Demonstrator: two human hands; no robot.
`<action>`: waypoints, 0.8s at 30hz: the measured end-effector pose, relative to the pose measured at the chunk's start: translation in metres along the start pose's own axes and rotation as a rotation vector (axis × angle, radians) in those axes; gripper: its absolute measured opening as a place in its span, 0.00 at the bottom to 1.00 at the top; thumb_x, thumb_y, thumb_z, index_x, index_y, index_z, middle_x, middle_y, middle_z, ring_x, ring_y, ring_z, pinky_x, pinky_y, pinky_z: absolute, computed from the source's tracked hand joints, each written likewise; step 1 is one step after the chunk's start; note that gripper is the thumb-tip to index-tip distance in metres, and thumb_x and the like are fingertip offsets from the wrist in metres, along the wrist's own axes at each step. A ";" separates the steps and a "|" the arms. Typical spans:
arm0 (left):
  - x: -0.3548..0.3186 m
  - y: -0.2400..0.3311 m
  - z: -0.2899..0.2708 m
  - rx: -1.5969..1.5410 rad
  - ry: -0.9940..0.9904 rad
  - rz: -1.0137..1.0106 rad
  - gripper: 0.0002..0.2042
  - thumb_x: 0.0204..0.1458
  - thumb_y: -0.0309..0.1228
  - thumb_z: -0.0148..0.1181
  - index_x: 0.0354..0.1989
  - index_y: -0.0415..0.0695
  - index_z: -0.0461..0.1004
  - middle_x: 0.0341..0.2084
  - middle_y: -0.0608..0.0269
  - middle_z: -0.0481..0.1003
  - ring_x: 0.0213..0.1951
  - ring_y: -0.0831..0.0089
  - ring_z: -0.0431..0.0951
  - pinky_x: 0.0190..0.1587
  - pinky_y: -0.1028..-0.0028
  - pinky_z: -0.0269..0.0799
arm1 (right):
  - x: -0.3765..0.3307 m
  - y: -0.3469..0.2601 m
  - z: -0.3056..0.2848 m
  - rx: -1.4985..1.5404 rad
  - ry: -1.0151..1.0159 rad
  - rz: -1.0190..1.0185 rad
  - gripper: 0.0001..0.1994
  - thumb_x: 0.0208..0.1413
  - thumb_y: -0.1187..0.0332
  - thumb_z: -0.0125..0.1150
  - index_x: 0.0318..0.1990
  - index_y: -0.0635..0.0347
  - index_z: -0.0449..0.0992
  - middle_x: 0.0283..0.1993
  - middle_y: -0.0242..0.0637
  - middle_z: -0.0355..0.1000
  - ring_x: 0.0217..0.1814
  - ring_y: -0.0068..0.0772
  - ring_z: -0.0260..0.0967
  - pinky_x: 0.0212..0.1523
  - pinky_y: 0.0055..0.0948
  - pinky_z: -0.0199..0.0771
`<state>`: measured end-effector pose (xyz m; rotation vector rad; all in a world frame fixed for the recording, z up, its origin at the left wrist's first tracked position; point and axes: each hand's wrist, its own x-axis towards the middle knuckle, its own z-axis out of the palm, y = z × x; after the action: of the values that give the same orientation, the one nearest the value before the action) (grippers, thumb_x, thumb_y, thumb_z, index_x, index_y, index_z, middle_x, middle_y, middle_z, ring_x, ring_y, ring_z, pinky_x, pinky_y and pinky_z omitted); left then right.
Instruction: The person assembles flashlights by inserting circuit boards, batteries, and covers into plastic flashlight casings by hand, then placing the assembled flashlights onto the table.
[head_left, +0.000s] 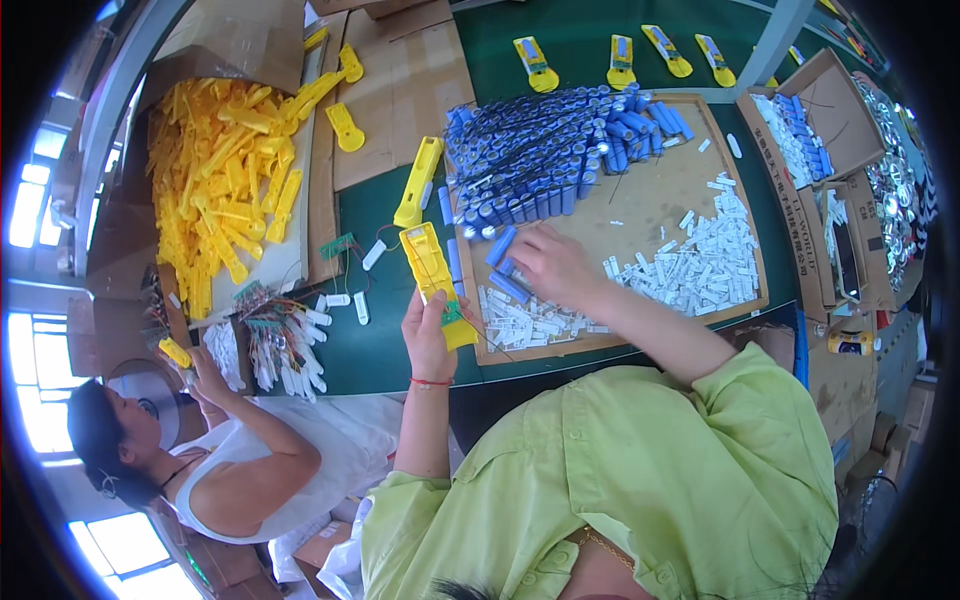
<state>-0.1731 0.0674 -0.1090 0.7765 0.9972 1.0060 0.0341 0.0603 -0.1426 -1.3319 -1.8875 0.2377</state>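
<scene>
My left hand [430, 338] grips a yellow plastic housing [424, 258] with a small green circuit board [452, 311] and thin wires at its lower end. The housing is held tilted over the table's near edge. My right hand [550, 264] is closed with its fingertips at a blue battery cell [501, 246]; the grip itself is partly hidden. Another blue cell [509, 288] lies just below those fingers. Beyond them, a big cluster of blue cells [530, 160] fills the far left of a shallow cardboard tray [640, 195].
White strips [700, 262] lie heaped in the tray. Yellow housings [225, 170] form a pile at left, near wired white connectors [290, 345]. Several part-filled housings [620, 62] line the far table. A co-worker [240, 450] sits at left; an open carton [815, 130] stands right.
</scene>
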 end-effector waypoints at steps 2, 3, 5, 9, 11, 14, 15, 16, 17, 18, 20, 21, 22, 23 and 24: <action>0.000 0.000 -0.002 -0.022 0.009 -0.015 0.11 0.56 0.30 0.47 0.45 0.40 0.65 0.26 0.57 0.72 0.25 0.71 0.74 0.28 0.73 0.72 | 0.001 0.018 0.011 -0.136 -0.044 -0.142 0.05 0.42 0.71 0.57 0.29 0.58 0.72 0.35 0.35 0.69 0.40 0.35 0.68 0.34 0.31 0.71; 0.000 -0.002 -0.001 -0.006 -0.001 -0.017 0.11 0.56 0.30 0.46 0.46 0.40 0.65 0.26 0.56 0.72 0.25 0.70 0.74 0.28 0.72 0.72 | 0.000 0.022 0.018 -0.255 -0.094 -0.180 0.07 0.41 0.72 0.56 0.31 0.58 0.73 0.37 0.36 0.68 0.43 0.36 0.66 0.37 0.31 0.71; -0.003 -0.004 0.000 0.001 -0.015 -0.008 0.11 0.56 0.30 0.46 0.46 0.40 0.64 0.26 0.56 0.72 0.25 0.70 0.74 0.28 0.71 0.73 | 0.002 0.024 0.020 -0.371 -0.150 -0.232 0.08 0.41 0.73 0.55 0.33 0.58 0.73 0.39 0.37 0.67 0.46 0.36 0.65 0.39 0.31 0.71; -0.006 -0.007 0.003 -0.002 -0.040 0.000 0.12 0.57 0.28 0.46 0.48 0.39 0.65 0.26 0.56 0.73 0.25 0.72 0.74 0.28 0.72 0.73 | 0.001 0.018 -0.011 -0.301 -0.241 -0.078 0.12 0.38 0.74 0.59 0.34 0.61 0.72 0.40 0.38 0.69 0.45 0.35 0.66 0.39 0.29 0.71; -0.007 -0.008 0.007 -0.002 -0.047 -0.003 0.14 0.56 0.26 0.46 0.50 0.38 0.65 0.27 0.56 0.73 0.25 0.73 0.74 0.28 0.75 0.72 | 0.010 0.004 -0.038 -0.220 -0.242 0.076 0.12 0.38 0.74 0.60 0.35 0.62 0.72 0.39 0.38 0.70 0.43 0.33 0.68 0.38 0.28 0.71; -0.006 -0.014 0.017 0.057 -0.096 0.002 0.15 0.56 0.26 0.46 0.51 0.38 0.64 0.27 0.57 0.73 0.26 0.74 0.74 0.28 0.75 0.72 | 0.017 -0.020 -0.055 0.547 -0.257 0.570 0.14 0.42 0.73 0.64 0.39 0.61 0.70 0.37 0.31 0.69 0.40 0.23 0.68 0.39 0.22 0.70; -0.007 -0.016 0.020 0.113 -0.109 0.049 0.15 0.56 0.27 0.47 0.52 0.38 0.64 0.28 0.57 0.73 0.26 0.74 0.75 0.29 0.74 0.73 | 0.016 -0.028 -0.050 0.744 -0.226 0.535 0.14 0.45 0.72 0.64 0.40 0.61 0.70 0.36 0.31 0.69 0.37 0.20 0.67 0.38 0.21 0.70; -0.004 -0.019 0.024 0.167 -0.132 0.097 0.15 0.57 0.28 0.47 0.52 0.38 0.64 0.30 0.57 0.73 0.26 0.73 0.75 0.29 0.73 0.74 | 0.017 -0.035 -0.048 0.933 -0.187 0.495 0.14 0.47 0.71 0.65 0.41 0.62 0.70 0.35 0.30 0.70 0.35 0.17 0.67 0.36 0.20 0.70; 0.002 -0.030 0.026 0.288 -0.077 0.312 0.17 0.57 0.27 0.48 0.54 0.37 0.62 0.32 0.61 0.73 0.28 0.77 0.74 0.30 0.76 0.73 | 0.018 -0.044 -0.044 1.007 -0.154 0.502 0.15 0.47 0.73 0.64 0.42 0.65 0.69 0.34 0.32 0.70 0.33 0.18 0.68 0.34 0.20 0.71; 0.002 -0.035 0.027 0.290 -0.083 0.314 0.17 0.57 0.27 0.48 0.54 0.37 0.62 0.32 0.61 0.73 0.28 0.77 0.74 0.30 0.76 0.73 | 0.020 -0.048 -0.041 1.006 -0.148 0.501 0.15 0.47 0.73 0.64 0.42 0.65 0.69 0.34 0.32 0.70 0.33 0.18 0.68 0.34 0.20 0.71; -0.005 -0.032 0.037 0.385 -0.121 0.305 0.18 0.57 0.25 0.46 0.56 0.37 0.61 0.35 0.63 0.72 0.30 0.79 0.74 0.32 0.78 0.73 | 0.018 -0.049 -0.036 1.172 -0.106 0.776 0.15 0.48 0.74 0.63 0.43 0.67 0.68 0.33 0.34 0.70 0.32 0.19 0.68 0.30 0.20 0.72; -0.004 -0.039 0.035 0.276 -0.141 0.175 0.18 0.57 0.23 0.45 0.57 0.37 0.60 0.36 0.63 0.72 0.31 0.79 0.73 0.33 0.78 0.72 | 0.017 -0.048 -0.036 1.118 -0.072 0.754 0.14 0.49 0.73 0.63 0.41 0.69 0.69 0.33 0.36 0.71 0.29 0.19 0.69 0.27 0.19 0.72; -0.008 -0.038 0.038 0.280 -0.140 0.176 0.18 0.57 0.23 0.45 0.57 0.37 0.60 0.36 0.63 0.72 0.31 0.79 0.73 0.33 0.78 0.72 | 0.016 -0.049 -0.038 1.122 -0.070 0.752 0.14 0.49 0.73 0.63 0.41 0.69 0.69 0.33 0.36 0.71 0.29 0.19 0.69 0.27 0.19 0.72; -0.012 -0.034 0.043 0.283 -0.149 0.173 0.18 0.56 0.22 0.45 0.56 0.36 0.61 0.37 0.63 0.72 0.34 0.80 0.73 0.35 0.79 0.71 | 0.015 -0.051 -0.042 1.028 -0.068 0.772 0.13 0.49 0.73 0.63 0.40 0.69 0.70 0.32 0.36 0.72 0.28 0.19 0.69 0.26 0.20 0.72; -0.015 -0.032 0.045 0.287 -0.159 0.170 0.18 0.55 0.21 0.46 0.56 0.36 0.61 0.39 0.63 0.72 0.36 0.81 0.72 0.37 0.80 0.69 | 0.014 -0.052 -0.043 0.933 -0.066 0.790 0.12 0.49 0.72 0.63 0.39 0.69 0.71 0.31 0.37 0.73 0.26 0.19 0.69 0.26 0.20 0.72</action>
<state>-0.1241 0.0387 -0.1159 1.1765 0.9602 0.9395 0.0250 0.0382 -0.0775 -1.2815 -0.9343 1.3728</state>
